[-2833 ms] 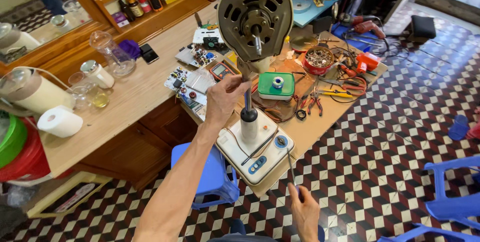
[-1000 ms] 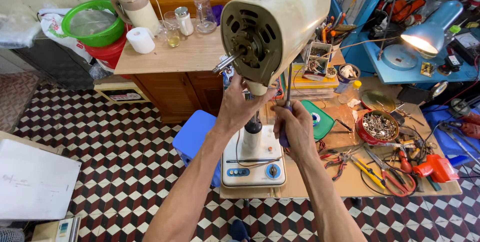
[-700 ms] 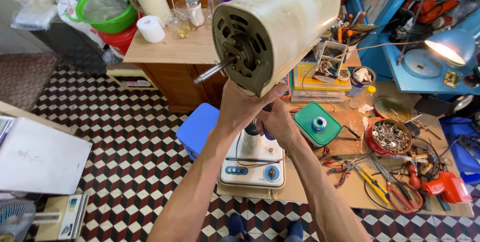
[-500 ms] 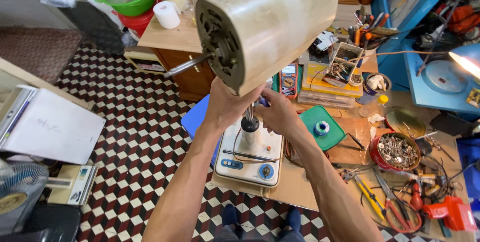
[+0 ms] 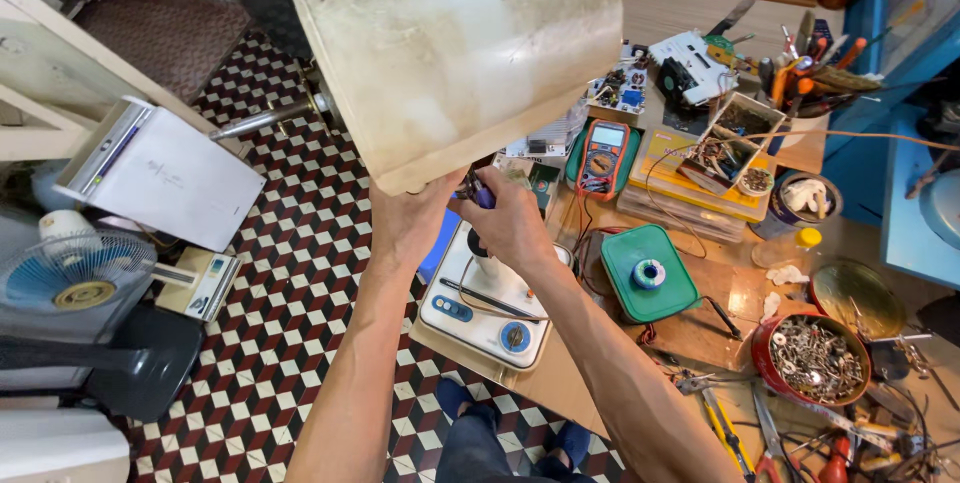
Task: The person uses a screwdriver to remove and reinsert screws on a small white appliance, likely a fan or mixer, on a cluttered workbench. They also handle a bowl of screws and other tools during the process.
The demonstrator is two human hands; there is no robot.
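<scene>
Bright, even daylight-type light, colours strong. Pale glare on the top of the cream motor housing point(image 5: 470, 43), its underside in shade over both hands. Soft shadows on the workbench point(image 5: 720, 313). Wide-angle bending at edges; slight motion blur throughout.

One fan motor housing point(image 5: 470, 53), two hands point(image 5: 410, 228), one multimeter point(image 5: 603, 157), one green box point(image 5: 648, 273).

The cream motor housing point(image 5: 465, 48) blocks the fingertips of both the left hand point(image 5: 408, 223) and the right hand point(image 5: 512, 226) pressed beneath it, so their grip cannot be made out. Behind the housing, the fan's neck is mostly hidden. Right of the housing, the picture's edge cuts off the blue shelf point(image 5: 915, 213).
</scene>
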